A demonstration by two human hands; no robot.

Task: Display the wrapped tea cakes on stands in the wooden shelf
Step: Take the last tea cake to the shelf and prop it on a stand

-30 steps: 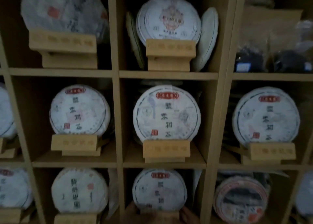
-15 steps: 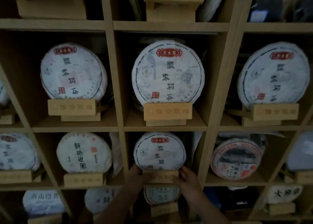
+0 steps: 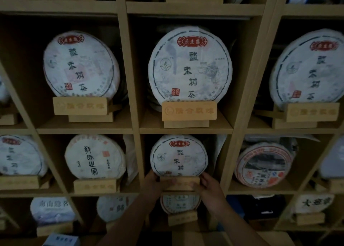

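- The pale wooden cubby shelf (image 3: 186, 131) holds one round, white paper-wrapped tea cake per compartment, each upright on a light wooden block stand.
- In the middle compartment, the small white-wrapped tea cake with a red label (image 3: 178, 155) sits on its wooden stand (image 3: 179, 183) at the front edge.
- The left hand (image 3: 154, 182) grips the stand's left end; the right hand (image 3: 208, 187) curls its grip round the right end.
- Above it, a larger white-wrapped cake (image 3: 189, 67) stands on a stamped wooden stand (image 3: 189, 111).
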